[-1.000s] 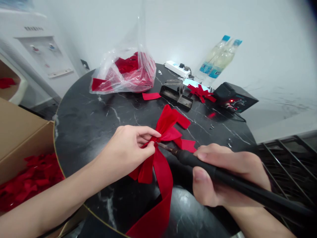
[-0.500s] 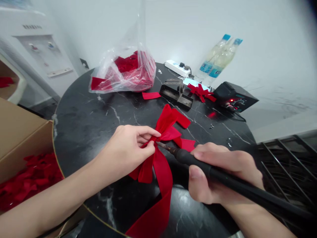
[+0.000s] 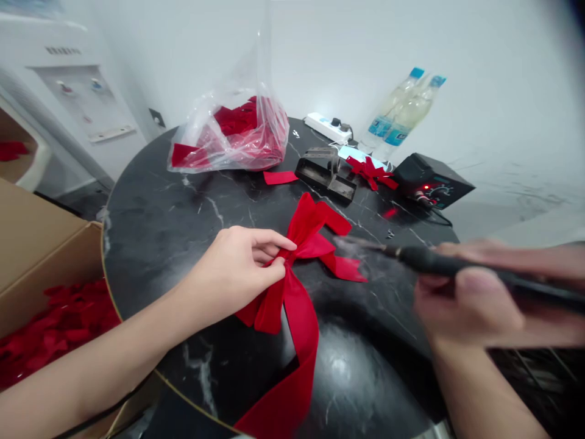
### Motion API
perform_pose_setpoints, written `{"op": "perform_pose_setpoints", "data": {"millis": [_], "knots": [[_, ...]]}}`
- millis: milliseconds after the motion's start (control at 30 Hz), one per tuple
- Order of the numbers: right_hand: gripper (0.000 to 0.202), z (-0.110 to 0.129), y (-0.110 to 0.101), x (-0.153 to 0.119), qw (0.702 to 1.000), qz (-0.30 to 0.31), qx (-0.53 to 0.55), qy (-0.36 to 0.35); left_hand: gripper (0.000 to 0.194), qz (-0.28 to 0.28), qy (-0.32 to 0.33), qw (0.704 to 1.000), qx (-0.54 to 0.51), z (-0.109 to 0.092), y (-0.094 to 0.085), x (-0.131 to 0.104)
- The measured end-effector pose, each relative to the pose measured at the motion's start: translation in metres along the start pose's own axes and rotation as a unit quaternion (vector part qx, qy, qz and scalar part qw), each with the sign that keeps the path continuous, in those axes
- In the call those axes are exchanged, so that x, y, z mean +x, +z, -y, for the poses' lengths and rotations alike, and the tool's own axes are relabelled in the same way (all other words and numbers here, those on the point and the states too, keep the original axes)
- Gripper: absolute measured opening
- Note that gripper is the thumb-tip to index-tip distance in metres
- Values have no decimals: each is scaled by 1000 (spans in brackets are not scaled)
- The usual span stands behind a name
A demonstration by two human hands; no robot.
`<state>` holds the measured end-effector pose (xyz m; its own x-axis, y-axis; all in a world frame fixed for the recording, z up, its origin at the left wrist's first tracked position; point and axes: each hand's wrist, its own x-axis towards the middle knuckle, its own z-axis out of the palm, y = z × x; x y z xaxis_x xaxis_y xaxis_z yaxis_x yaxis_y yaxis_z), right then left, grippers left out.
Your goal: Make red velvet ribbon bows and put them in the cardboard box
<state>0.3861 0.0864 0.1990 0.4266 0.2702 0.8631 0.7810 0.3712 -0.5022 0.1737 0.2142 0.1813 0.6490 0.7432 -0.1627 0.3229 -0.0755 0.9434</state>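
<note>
A red ribbon bow [image 3: 308, 228] lies on the black marbled table, its long tail [image 3: 304, 341] running toward the near edge. My left hand [image 3: 244, 259] pinches the bow at its middle knot between thumb and fingers. To the right, my right hand [image 3: 475, 299], smeared by motion, grips a black-handled soldering iron [image 3: 425, 259]. The iron's metal tip points left and is apart from the bow, above the table near the ribbon's cut ends.
Behind the bow stand a soldering iron holder [image 3: 325, 177], a control box [image 3: 432, 180] with a red light, bottles [image 3: 393, 116], a power strip [image 3: 328, 126] and a clear bag [image 3: 228, 140] of red ribbon. At left, a cardboard box [image 3: 50, 250] holds red bows.
My right hand has pulled the soldering iron away from the knot, up and to the right. My left hand keeps its pinch on the bow, nearly unmoved.
</note>
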Motion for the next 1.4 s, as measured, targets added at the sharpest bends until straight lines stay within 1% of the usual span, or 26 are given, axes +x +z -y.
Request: {"op": "perform_pose_setpoints", "data": {"millis": [33,67,100,167,200,267,300,367,433,500,667,833,933,1033,1167,1267,1400], "knots": [[5,-13,0,9,997,-77,11,1,31,3,-6,1000,0,-1,-1,1],[10,-28,0,18,992,-123,23,13,31,6,-10,1000,1,-2,-2,1],[14,-46,0,29,989,-134,41,45,31,7,-13,1000,1,-3,-2,1],[17,-84,-2,50,985,-122,59,108,31,8,-17,1000,4,-4,-4,0],[22,-103,-3,59,982,-114,65,139,31,7,-17,1000,4,-5,-5,-1],[29,-134,-2,73,973,-85,71,203,32,8,-19,1000,-9,-7,-6,-2],[30,-145,1,76,968,-67,71,230,32,8,-22,999,-22,-8,-7,-2],[29,-160,8,78,960,-42,71,266,31,11,-30,998,-53,-10,-9,-1],[29,-166,19,75,955,-35,73,284,30,12,-33,996,-80,-9,-11,1],[29,-167,30,72,953,-38,77,292,29,6,-22,995,-97,-5,-12,3],[31,-171,55,72,948,-27,80,308,28,-2,9,994,-105,3,-14,7],[24,-175,80,68,937,7,82,339,32,-2,5,994,-108,-5,-17,3],[24,-175,96,63,926,41,90,365,33,0,-1,995,-103,-12,-19,0],[24,-174,108,58,912,70,97,392,34,3,1,995,-100,-15,-19,-2],[19,-174,115,58,901,87,105,412,34,3,6,995,-102,-11,-18,-1],[14,-175,114,62,898,99,111,413,33,2,8,994,-111,-7,-17,2],[12,-176,113,66,896,109,115,415,33,3,7,993,-119,-4,-15,5]]}}
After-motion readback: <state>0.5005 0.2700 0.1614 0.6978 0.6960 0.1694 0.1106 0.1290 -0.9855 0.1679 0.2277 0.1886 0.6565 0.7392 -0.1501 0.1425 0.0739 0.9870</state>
